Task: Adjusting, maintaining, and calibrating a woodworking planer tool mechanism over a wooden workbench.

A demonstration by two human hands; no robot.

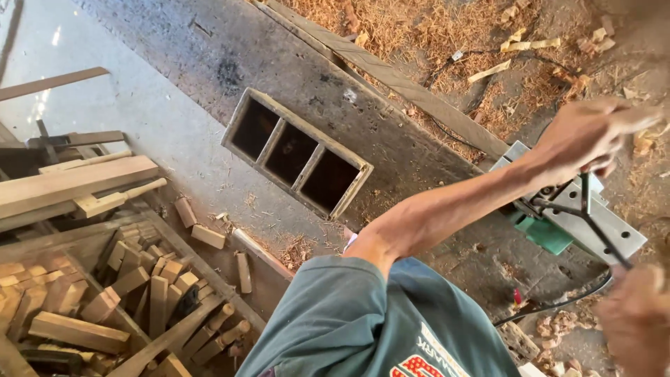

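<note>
While my left hand (586, 136) pinches the black key (585, 199) above the green planer (572, 223) on the floor, my blurred right hand (638, 318), grip unclear, should steady it, turning slowly, clear of the cord (558, 304).

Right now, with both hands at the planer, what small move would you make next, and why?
Probably steady the grey planer first. The left hand grips a thin dark T-shaped tool standing on its metal plate, while the right hand, blurred at the frame edge, seems to be just beside the tool, apparently not on the planer. A firm hold on the body should stop it twisting.
</note>
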